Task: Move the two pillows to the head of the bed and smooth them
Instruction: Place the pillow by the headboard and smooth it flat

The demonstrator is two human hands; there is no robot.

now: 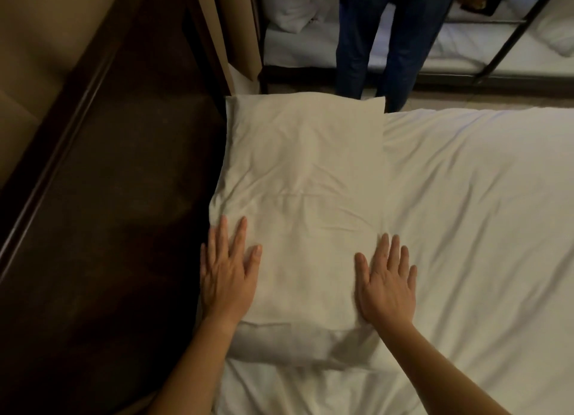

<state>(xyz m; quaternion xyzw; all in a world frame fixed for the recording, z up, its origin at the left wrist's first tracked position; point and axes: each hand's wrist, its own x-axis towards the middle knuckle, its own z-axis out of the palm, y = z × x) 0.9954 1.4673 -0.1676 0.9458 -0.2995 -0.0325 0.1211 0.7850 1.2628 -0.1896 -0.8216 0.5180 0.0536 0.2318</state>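
Two white pillows lie in a row along the dark headboard [130, 197] on the left side of the bed [466, 228]. The far pillow [304, 141] has a few creases. The near pillow [304, 265] overlaps its end. My left hand [228, 275] rests flat, fingers spread, on the near pillow's left edge by the headboard. My right hand [386, 284] lies flat on its right edge where it meets the white sheet. Neither hand grips anything.
A person in dark blue trousers [382, 41] stands on the floor beyond the far side of the bed. Behind them is another bed with white bedding [466, 41] and a black metal frame [509, 32]. A beige padded wall [46, 41] rises above the headboard.
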